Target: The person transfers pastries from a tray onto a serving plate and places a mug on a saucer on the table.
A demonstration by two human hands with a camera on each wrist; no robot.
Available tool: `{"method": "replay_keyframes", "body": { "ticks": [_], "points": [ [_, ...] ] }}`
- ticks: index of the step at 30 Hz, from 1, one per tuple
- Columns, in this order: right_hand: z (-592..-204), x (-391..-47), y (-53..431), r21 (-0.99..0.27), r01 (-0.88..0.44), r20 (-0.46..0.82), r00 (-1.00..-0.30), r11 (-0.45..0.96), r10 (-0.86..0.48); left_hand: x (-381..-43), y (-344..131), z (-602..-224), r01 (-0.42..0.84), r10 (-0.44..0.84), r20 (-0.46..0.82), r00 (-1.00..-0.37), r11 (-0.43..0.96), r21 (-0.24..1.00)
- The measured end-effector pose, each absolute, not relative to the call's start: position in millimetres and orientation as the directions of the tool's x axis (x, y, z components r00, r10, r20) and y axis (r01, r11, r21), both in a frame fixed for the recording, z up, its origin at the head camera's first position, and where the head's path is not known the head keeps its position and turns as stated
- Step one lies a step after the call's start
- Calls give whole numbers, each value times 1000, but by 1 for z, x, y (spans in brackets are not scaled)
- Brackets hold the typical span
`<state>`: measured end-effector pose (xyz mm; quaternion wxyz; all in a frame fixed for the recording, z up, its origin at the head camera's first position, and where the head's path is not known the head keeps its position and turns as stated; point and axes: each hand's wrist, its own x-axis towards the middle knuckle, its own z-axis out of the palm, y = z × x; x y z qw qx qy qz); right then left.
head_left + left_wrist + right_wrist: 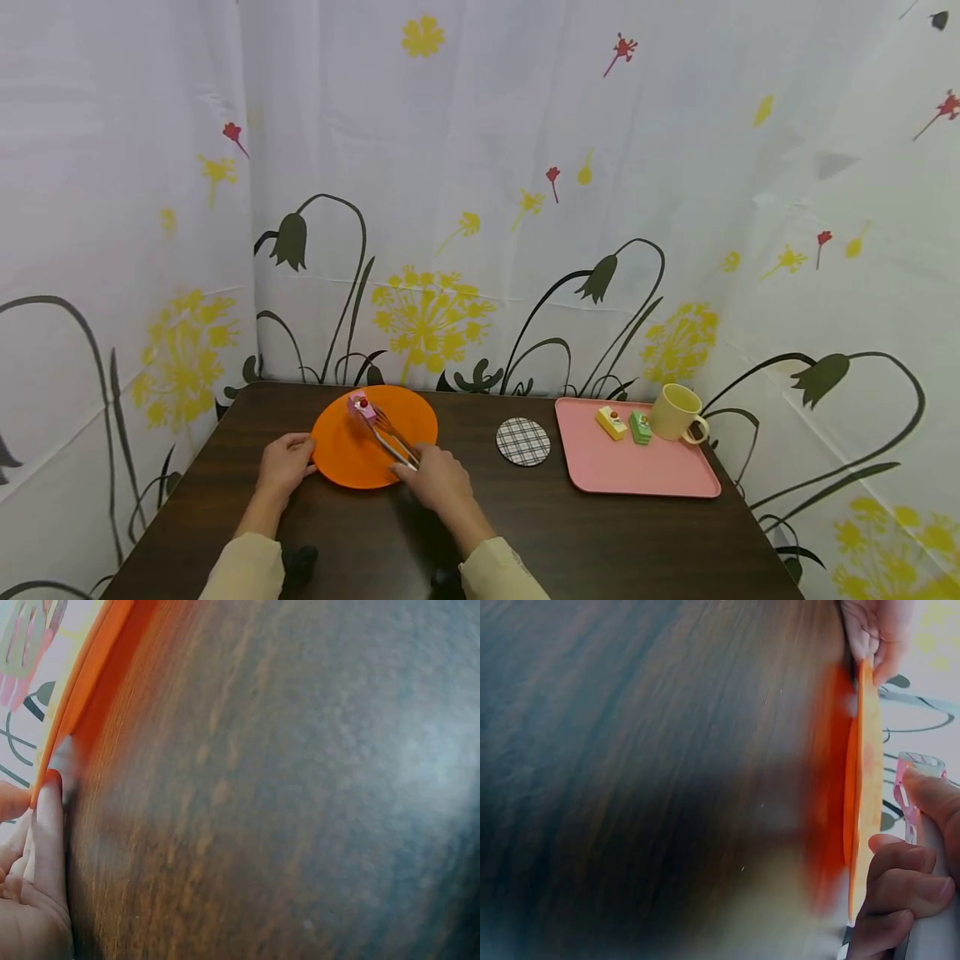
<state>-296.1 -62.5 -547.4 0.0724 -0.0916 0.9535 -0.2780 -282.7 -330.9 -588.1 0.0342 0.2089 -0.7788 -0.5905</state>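
Observation:
A round orange plate (pixel 345 458) lies toward the left of the dark table. My left hand (pixel 283 468) pinches its left rim, thumb above and a finger underneath, as the left wrist view shows. In my right hand (pixel 441 483) is a pair of metal tongs (pixel 406 460), gripped over the plate's right side. The tongs' tips reach a small pink toy cake slice (pixel 362 406) with a red topping, near the plate's upper left. In the right wrist view, my curled fingers (pixel 904 881) are close beside the plate's edge.
To the right lies a checked round coaster (pixel 522 442). Beyond it a pink tray (pixel 637 479) bears a yellow cake slice (pixel 611 422), a green cake slice (pixel 641 427) and a yellow mug (pixel 675 412). A flower-printed curtain (pixel 480 167) hangs behind the table.

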Motion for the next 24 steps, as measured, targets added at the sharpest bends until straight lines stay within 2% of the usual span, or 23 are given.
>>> {"method": "replay_keyframes", "body": {
  "ticks": [16, 24],
  "points": [
    [-549, -301, -82, -449, -149, -96, -972, 881, -214, -288, -321, -585, -297, -393, -208, -896, 180, 938],
    [-551, -300, -90, -421, -172, -98, -967, 891, -233, -284, -322, -583, -320, -471, -204, -858, 179, 930]
  ]
}}
